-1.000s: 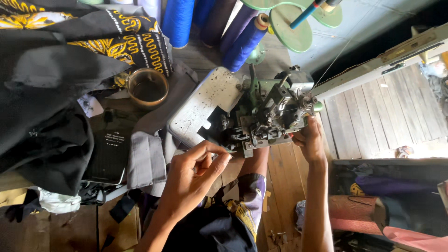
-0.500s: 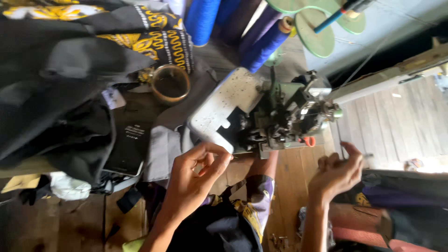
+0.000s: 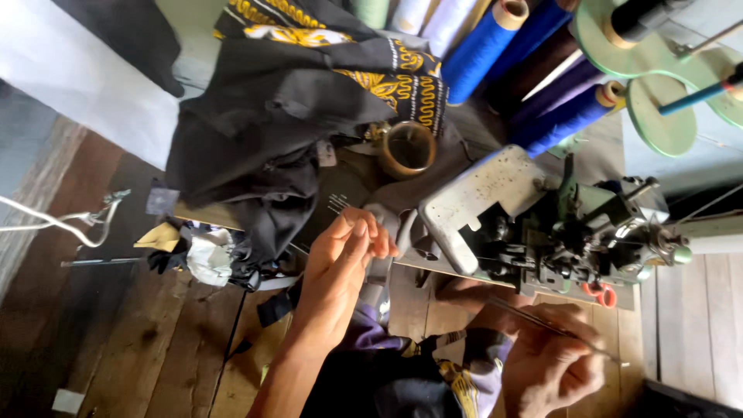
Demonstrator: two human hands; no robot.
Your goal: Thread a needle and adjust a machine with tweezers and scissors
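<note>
Down at the front edge of the counter [image 3: 232, 213], the person is sitting close against the grey sewing machine [image 3: 542, 224], and little free room is showing between its plate and the heap of black and yellow-patterned cloth [image 3: 286, 101] piled on the counter's left half. Open space is lying only below, over the wooden floor [image 3: 139, 340]. The left hand [image 3: 344, 255] is hovering at the counter's edge, fingers curled loosely together, pinching what looks like a thin thread, though I cannot tell for sure. The right hand [image 3: 553, 360] is resting low beside the lap, closed around a slim metal tool [image 3: 557, 331] that is pointing out to the right, below the machine.

Half a second ago the right hand was raised and spread open with nothing in it; now it is gripping the tool lower down. The left hand has drifted left, away from the machine.

Counting: one machine, one round brass-coloured cup [image 3: 408, 149], three blue thread cones [image 3: 487, 46] among a few paler ones, and two green discs [image 3: 662, 116].
</note>
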